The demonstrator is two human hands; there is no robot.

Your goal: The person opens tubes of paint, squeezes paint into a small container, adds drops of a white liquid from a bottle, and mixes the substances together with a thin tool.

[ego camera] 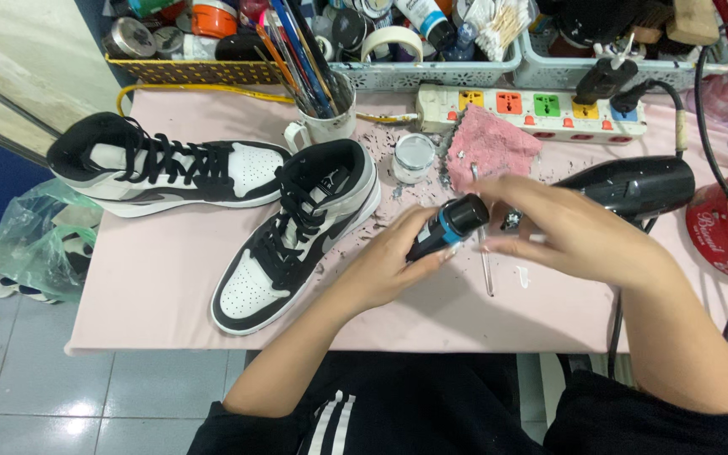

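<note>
Both hands meet mid-frame: left hand (389, 265) grips a dark bottle (446, 227), right hand (562, 227) fingers curl at its cap, blurred. Likely uncapping; next needs twisting while holding steady. Sneakers (297, 232) lie left.

The right hand (566, 227) is blurring mid-motion, hiding the hair dryer (634, 185) nozzle; the red tin (722, 236) is running off-frame.

Your left hand (398, 261) holds a small black bottle (448, 226) with a blue label band. A round red tin (722, 232) with pale script sits at the table's right edge. A white tube (421, 17) with a blue band stands in the back basket (431, 74).
</note>
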